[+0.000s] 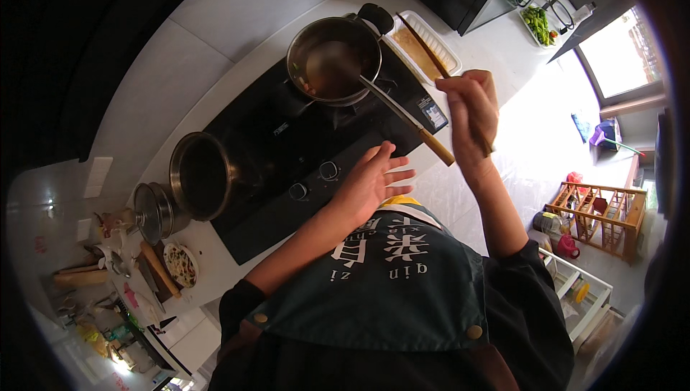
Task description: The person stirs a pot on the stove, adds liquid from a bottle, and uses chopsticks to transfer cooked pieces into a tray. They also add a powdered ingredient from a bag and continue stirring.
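Note:
My right hand [474, 113] is closed on a pair of dark chopsticks [423, 43], whose far ends point up over a white ribbed plastic tray [454, 62] of brownish liquid. My left hand [372, 178] holds nothing, fingers spread, above the front edge of the black gas stove [280, 207]. A steel pot [334, 97] with black handles stands on the far burner, with dark broth and a few small bits inside; steam blurs part of it. A ladle or spoon with a metal shaft and wooden handle [436, 145] leans out over the pot's rim towards me.
A large empty-looking wok or pan [229, 175] stands at the stove's left, beside a lidded steel pot [153, 213]. A plate of chopped food [195, 261], a rolling pin [159, 269] and a knife lie farther left. Green vegetables [536, 24] sit near a black oven; a wooden rack [636, 213] stands right.

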{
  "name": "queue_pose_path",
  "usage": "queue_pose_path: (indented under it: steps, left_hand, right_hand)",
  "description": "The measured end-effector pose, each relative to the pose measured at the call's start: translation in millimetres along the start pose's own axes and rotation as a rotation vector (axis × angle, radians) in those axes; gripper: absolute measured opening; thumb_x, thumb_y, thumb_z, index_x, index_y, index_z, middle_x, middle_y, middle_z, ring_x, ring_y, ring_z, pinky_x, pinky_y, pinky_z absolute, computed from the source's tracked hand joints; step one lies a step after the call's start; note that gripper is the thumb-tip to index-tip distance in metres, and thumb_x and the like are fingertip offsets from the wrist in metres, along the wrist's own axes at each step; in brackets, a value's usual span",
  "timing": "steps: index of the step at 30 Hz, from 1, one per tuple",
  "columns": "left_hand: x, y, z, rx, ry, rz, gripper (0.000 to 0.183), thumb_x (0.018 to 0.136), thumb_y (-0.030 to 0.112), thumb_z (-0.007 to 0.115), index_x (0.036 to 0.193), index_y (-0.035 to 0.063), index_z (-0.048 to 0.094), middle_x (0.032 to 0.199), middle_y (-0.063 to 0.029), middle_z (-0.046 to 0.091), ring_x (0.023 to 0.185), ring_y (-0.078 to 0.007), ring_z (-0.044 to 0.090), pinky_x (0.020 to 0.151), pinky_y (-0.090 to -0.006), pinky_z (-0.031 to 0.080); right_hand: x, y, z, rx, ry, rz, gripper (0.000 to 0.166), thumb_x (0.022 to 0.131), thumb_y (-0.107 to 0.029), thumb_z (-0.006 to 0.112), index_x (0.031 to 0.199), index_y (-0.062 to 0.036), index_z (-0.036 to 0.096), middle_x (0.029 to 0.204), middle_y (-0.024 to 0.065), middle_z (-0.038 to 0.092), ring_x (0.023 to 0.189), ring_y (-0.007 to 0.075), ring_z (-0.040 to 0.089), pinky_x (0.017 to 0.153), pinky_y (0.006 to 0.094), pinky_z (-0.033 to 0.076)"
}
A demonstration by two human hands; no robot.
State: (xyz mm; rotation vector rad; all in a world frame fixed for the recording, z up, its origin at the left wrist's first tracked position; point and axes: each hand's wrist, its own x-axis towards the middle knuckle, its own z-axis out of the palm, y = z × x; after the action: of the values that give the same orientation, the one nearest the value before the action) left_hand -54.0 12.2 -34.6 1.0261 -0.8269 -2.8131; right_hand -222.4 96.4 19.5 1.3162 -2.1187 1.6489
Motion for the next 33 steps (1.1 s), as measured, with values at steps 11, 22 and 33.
queue_pose_path:
  steps: [11, 22, 33]
  left_hand:
    - [66.3, -4.5, 45.6, -0.421, 0.171, 0.101, 0.027, 0.092, 0.035, 0.059, 0.083, 0.011, 0.05, 0.063, 0.0017, 0.038, 0.059, -0.0132, 0.038, 0.055, -0.0289, 0.034]
    - [-3.7, 50.8, 26.7, -0.459, 0.092, 0.094, 0.028, 0.099, 0.03, 0.046, 0.083, 0.0075, 0.05, 0.059, 0.0016, 0.037, 0.047, -0.0074, 0.034, 0.038, -0.0183, 0.03]
    - [-22.9, 56.3, 11.5, -0.454, 0.041, 0.068, 0.032, 0.099, 0.037, 0.044, 0.082, 0.0112, 0.051, 0.058, 0.004, 0.034, 0.046, -0.0057, 0.034, 0.036, -0.0175, 0.03]
  right_hand:
    - [-6.5, 65.9, -22.8, 0.635, -0.106, 0.512, 0.016, 0.097, -0.007, 0.049, 0.103, 0.0037, 0.059, 0.103, 0.0105, 0.059, 0.095, 0.0178, 0.063, 0.088, 0.0278, 0.048]
    - [32.5, 78.3, 49.3, 0.529, -0.313, 0.229, 0.015, 0.091, -0.004, 0.056, 0.103, 0.0029, 0.061, 0.084, 0.0109, 0.064, 0.07, 0.0169, 0.065, 0.065, 0.0256, 0.051]
    - [49.0, 86.9, 99.6, 0.345, -0.381, 0.135, 0.012, 0.088, -0.004, 0.059, 0.098, 0.0006, 0.063, 0.089, 0.0142, 0.064, 0.071, 0.0269, 0.066, 0.066, 0.0301, 0.053]
